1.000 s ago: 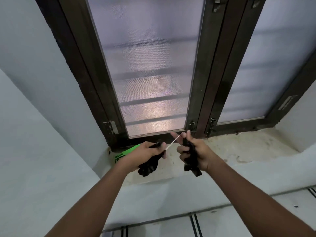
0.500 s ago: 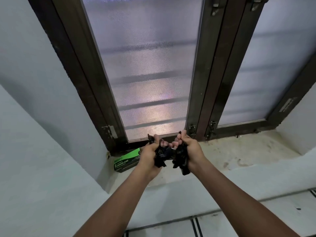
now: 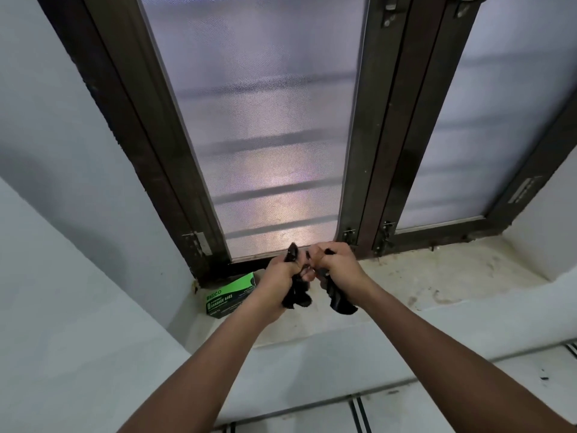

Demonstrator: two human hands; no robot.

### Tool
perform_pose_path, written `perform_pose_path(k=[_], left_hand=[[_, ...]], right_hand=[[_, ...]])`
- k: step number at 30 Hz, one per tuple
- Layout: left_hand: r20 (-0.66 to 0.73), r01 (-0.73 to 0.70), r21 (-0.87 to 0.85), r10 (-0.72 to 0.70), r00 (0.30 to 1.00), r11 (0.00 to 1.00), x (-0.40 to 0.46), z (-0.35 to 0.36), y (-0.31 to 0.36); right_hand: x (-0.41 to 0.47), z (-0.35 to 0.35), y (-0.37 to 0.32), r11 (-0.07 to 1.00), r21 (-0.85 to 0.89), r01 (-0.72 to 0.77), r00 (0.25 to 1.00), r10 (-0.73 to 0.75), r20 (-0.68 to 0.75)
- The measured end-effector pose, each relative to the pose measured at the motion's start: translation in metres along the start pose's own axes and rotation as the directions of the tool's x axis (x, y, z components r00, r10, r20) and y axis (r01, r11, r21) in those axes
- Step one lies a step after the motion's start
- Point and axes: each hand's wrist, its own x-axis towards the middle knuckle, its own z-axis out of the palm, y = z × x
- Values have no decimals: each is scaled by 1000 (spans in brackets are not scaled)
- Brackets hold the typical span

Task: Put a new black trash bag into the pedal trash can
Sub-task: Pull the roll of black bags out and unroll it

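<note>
A crumpled black trash bag [image 3: 296, 296] is bunched up between both fists over the window sill. My left hand [image 3: 282, 271] grips one end, with a black tip sticking up above the fingers. Close beside it, knuckles nearly touching, my right hand [image 3: 338, 265] grips the other end [image 3: 340, 300], which hangs below the palm. A green and black box of garbage bags [image 3: 229, 296] lies on the sill just left of my left wrist. The pedal trash can is not in view.
The stained stone window sill [image 3: 437, 276] runs across under a dark-framed window with frosted panes [image 3: 265, 135]. White walls close in on the left and right. Below the sill is a white ledge with dark grout lines [image 3: 359, 414].
The hands came together from about a hand's width apart, and the thin white string stretched between them a second ago is no longer visible. The view has dipped slightly.
</note>
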Motion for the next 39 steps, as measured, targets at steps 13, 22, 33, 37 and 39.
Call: perform_pose_path(k=[13,22,33,37,39], left_hand=[[-263,62,319,26,964,946,12,-26,-7],[-388,117,338,24,921,934,11,-35,-24],[-549,153,160,-41,835,975,14,-30,-20],[-590,139,111,-47,806,984,15,-23,-23],[-643,112,136,2,766,984,17,-20,-29]], right_hand=[[36,-28,36,727,-637,-256,962,257,-94],[39,-37,59,237,-966,102,962,-270,36],[28,-39,99,701,-704,-115,993,98,-64],[18,-39,87,826,-539,-166,975,57,-213],[12,-33,83,911,-352,-216,964,143,-222]])
